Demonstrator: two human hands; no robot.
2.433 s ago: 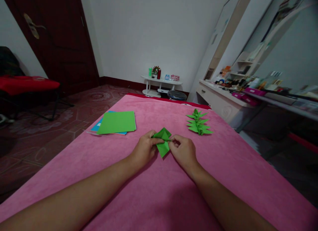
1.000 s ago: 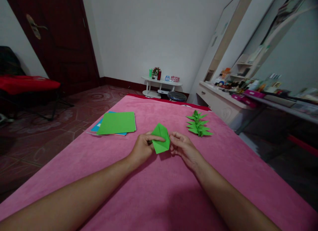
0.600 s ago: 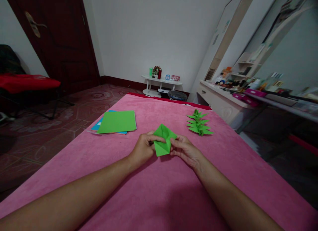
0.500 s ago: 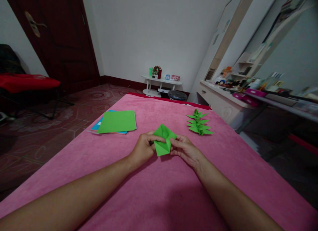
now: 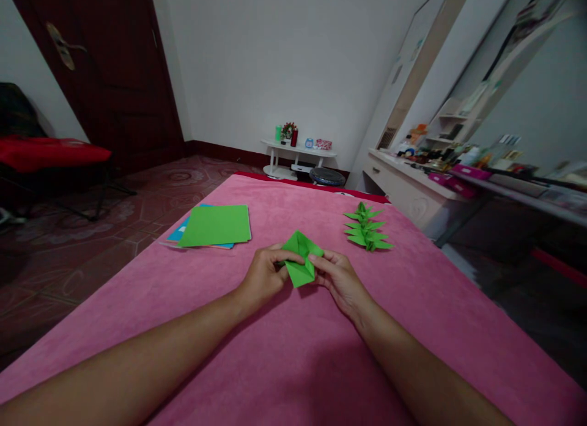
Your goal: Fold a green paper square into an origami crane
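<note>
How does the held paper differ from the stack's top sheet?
The folded paper is creased and pointed; the top sheet lies flat. The folded paper looks smaller than the top sheet. The left hand and right hand hold the folded paper; the top sheet rests on the stack. Both are green.

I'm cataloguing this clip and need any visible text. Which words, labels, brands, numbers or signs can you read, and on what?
None can be read.
Folded green paper: no writing seen.
Top green sheet: no writing seen.
Blue sheet: pale patch, too small to tell whether it is print.
Pink boxes: pale marks, too blurred to read.
Red bottle: too small to tell.
</note>
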